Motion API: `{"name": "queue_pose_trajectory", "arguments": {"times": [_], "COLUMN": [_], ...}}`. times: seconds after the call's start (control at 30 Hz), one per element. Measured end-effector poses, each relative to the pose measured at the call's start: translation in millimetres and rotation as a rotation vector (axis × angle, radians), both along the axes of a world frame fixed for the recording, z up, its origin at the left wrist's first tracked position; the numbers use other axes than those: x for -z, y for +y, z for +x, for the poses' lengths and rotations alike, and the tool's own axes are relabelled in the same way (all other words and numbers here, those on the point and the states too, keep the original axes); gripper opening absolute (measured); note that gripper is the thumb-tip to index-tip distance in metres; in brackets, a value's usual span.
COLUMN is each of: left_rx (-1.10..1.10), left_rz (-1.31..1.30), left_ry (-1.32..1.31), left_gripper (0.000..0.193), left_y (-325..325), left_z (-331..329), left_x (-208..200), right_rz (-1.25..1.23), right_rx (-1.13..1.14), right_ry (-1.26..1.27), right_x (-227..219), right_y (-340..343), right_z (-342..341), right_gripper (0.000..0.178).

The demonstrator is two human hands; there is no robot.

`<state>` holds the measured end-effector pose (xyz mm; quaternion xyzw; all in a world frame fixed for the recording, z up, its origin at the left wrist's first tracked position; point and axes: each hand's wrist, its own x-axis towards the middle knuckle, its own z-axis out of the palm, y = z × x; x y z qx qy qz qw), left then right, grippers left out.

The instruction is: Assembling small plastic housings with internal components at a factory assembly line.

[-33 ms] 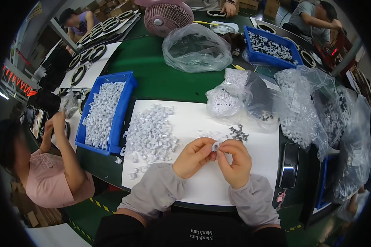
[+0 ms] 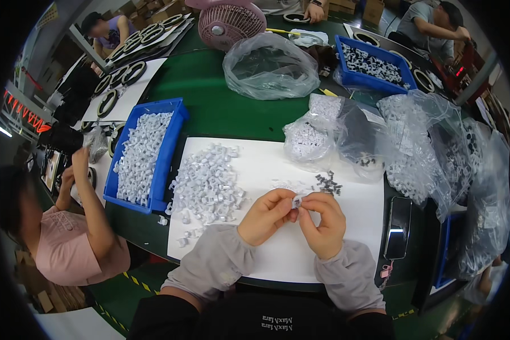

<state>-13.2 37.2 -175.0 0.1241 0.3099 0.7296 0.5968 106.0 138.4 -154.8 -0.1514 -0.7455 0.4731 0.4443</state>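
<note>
A small white plastic part (image 2: pixel 297 201) is pinched between the fingertips of both my hands, above a white sheet (image 2: pixel 277 258). My left hand (image 2: pixel 269 215) grips it from the left with thumb and forefinger. From the other side, the fingers of my right hand (image 2: pixel 324 224) close on it too. Just beyond my fingers lie a small heap of dark pieces (image 2: pixel 328 183) and some tiny whitish pieces (image 2: pixel 289 185). A large pile of loose white plastic parts (image 2: pixel 207 184) spreads over the sheet's left side.
Left of the sheet stands a blue bin (image 2: pixel 166 141) of white parts; another blue bin (image 2: pixel 374 83) is at the far right. Filled plastic bags (image 2: pixel 402 153) and a phone (image 2: pixel 398 226) line the right. Beyond are an open bag (image 2: pixel 269 68) and pink fan (image 2: pixel 229 25). A co-worker (image 2: pixel 68 243) sits left.
My hands and the white part stay in place. The co-worker at the left has shifted their raised hands and forearms slightly.
</note>
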Motion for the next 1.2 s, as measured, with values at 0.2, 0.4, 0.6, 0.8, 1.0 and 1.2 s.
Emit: {"name": "queue_pose_trajectory", "arguments": {"times": [0.2, 0.4, 0.6, 0.8, 1.0, 1.2], "left_rx": [0.012, -0.021, -0.061, -0.025, -0.039, -0.114], "left_rz": [0.018, 0.017, -0.013, -0.022, -0.026, 0.078], "left_ry": [0.110, 0.129, 0.107, 0.420, 0.323, 0.113], "left_gripper": [0.017, 0.018, 0.021, 0.023, 0.023, 0.020], "left_y": [5.9, -3.7, 3.6, -3.2, 0.6, 5.5], "left_z": [-0.6, -7.8, -2.6, -8.5, -8.6, -13.1], "left_x": [0.9, -0.2, 2.3, 0.5, 8.2, 2.3], "right_rz": [0.102, 0.176, 0.328, 0.297, 0.297, 0.548], "right_rx": [0.036, -0.087, -0.112, -0.136, 0.027, 0.174], "right_ry": [-0.023, -0.035, -0.088, -0.107, -0.274, -0.529], "right_x": [1.1, -1.2, -8.2, 0.4, 5.1, 32.1], "right_y": [4.3, 3.9, 3.4, 1.1, 22.0, 35.1], "right_z": [-1.3, -3.9, 2.0, 1.7, -3.1, -11.5], "right_gripper": [0.019, 0.030, 0.039, 0.041, 0.034, 0.023]}}
